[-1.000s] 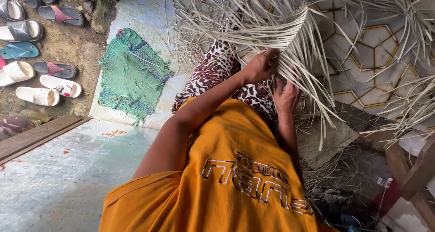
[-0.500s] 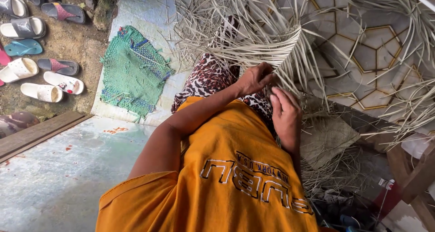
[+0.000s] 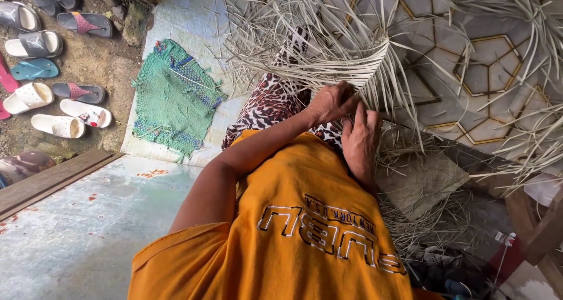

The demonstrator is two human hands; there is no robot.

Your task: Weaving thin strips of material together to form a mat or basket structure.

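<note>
Woven strips point(image 3: 346, 65) fan out over your lap and the patterned floor point(image 3: 469, 59), gathered at a tight edge under your hands. Your left hand point(image 3: 331, 103) pinches strips there; your right hand point(image 3: 360, 139) presses flat just beside it. Loosen either grip and I judge the weave could slacken. Loose ends crowd right; left, toward the green mat point(image 3: 173, 95), lies open floor.

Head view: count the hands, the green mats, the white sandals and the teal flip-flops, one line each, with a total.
Hands: 2, left hand and right hand
Green mat: 1
White sandals: 3
Teal flip-flop: 1
Total: 7
</note>
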